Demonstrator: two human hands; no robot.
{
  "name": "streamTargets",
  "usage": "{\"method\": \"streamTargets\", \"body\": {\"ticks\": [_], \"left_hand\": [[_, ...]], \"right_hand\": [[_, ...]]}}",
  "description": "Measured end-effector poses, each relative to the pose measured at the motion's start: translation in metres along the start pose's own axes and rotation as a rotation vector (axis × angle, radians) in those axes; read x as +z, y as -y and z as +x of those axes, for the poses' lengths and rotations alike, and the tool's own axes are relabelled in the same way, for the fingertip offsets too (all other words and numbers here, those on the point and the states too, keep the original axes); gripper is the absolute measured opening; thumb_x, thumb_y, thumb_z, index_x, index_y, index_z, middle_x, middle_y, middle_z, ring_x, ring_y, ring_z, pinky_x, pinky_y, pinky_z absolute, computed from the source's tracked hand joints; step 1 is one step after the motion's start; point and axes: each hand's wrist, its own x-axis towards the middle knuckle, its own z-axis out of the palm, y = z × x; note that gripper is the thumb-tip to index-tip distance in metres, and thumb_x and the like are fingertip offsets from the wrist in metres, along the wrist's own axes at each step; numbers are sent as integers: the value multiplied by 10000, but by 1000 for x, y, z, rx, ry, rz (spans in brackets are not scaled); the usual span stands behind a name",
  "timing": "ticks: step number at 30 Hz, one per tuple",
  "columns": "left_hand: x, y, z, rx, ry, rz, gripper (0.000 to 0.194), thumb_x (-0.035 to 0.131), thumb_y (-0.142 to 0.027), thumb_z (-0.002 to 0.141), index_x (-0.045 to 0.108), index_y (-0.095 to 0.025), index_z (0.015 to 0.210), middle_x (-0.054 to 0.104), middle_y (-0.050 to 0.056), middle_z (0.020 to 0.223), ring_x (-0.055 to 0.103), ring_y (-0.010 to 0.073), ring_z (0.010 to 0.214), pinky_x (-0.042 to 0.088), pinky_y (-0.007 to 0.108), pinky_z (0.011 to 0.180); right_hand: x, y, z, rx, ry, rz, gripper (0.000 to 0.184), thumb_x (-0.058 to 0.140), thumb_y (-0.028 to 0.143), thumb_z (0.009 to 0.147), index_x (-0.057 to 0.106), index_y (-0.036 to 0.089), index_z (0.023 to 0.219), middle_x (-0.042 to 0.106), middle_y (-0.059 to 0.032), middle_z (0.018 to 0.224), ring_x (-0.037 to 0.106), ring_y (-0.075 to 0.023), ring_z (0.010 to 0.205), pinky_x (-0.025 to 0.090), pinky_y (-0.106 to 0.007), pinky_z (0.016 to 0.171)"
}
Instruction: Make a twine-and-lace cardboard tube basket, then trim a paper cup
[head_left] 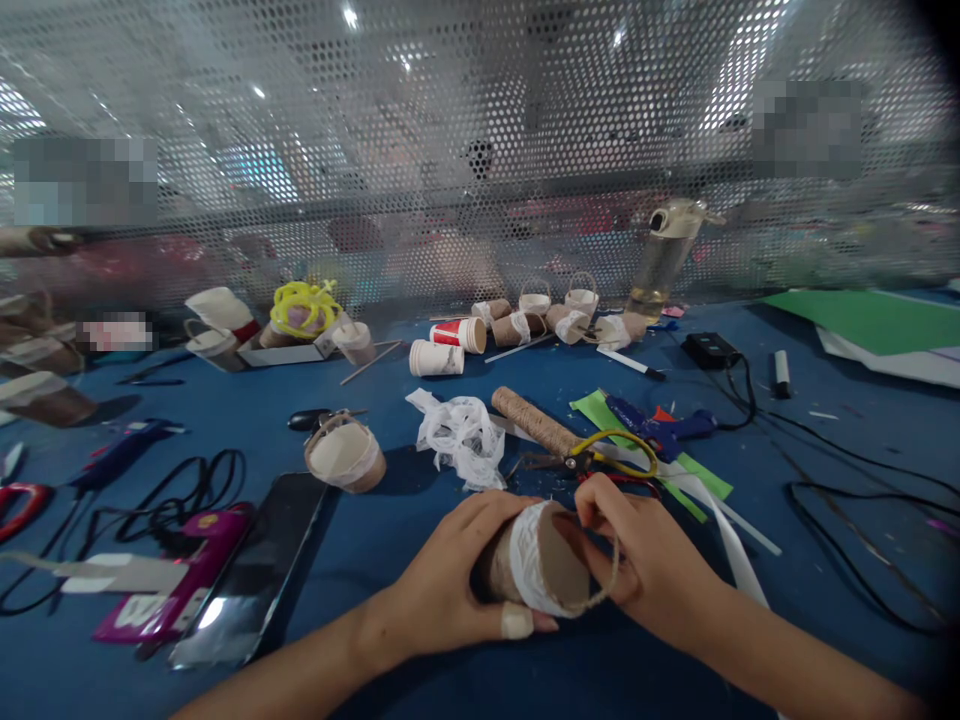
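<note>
Brown round cup [564, 562], white lace band [529, 560]: status?

Being held in left hand [442, 570]; tan twine handle [602, 596] is being pinched by right hand [637, 550]. Lace's done; handle's apparently being fixed.

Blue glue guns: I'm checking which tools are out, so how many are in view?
2: one blue glue gun lies at the left; the other glue gun lies at the right, beyond the right hand. Others may be hidden.
</note>
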Motion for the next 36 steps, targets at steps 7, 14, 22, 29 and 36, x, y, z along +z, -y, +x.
{"method": "streamTargets", "body": {"ticks": [7, 14, 22, 29, 36], "left_hand": [[0, 0, -1, 3, 8, -40, 812, 864, -511, 674, 510, -271, 1364, 641, 78, 1268, 625, 281, 1138, 481, 391, 1038], [-1, -3, 0, -9, 10, -32, 803, 825, -582, 686, 530, -237, 1349, 652, 113, 1243, 630, 307, 1118, 490, 425, 1029], [0, 0, 0, 10, -7, -34, 808, 837, -550, 692, 513, -243, 1366, 643, 111, 1266, 625, 304, 1141, 483, 421, 1038], [0, 2, -1, 78, -19, 42, 812, 833, -535, 709, 477, -247, 1380, 626, 122, 1302, 606, 309, 1172, 470, 436, 1055], [0, 1, -2, 119, -25, 84, 790, 776, -591, 752, 465, -237, 1387, 627, 132, 1301, 606, 306, 1182, 477, 434, 1054]], "right_hand": [[1, 0, -2, -1, 8, 65, 284, 488, 162, 907, 253, 267, 786, 350, 91, 626, 344, -109, 488, 273, -238, 489], [3, -5, -7, 8, 23, 129, 267, 521, 106, 851, 305, 261, 821, 413, 71, 683, 378, -112, 533, 294, -244, 517], [0, 5, 1, 188, 74, 304, 107, 530, 239, 928, 424, 247, 929, 402, 101, 579, 406, -108, 471, 307, -221, 465], [0, 4, 0, 182, 77, 349, 27, 550, 242, 922, 544, 218, 913, 599, 22, 715, 565, -131, 598, 429, -235, 571], [1, 1, -4, 103, 41, 364, 61, 530, 210, 944, 526, 216, 884, 603, 23, 727, 574, -124, 614, 426, -223, 583]]}}
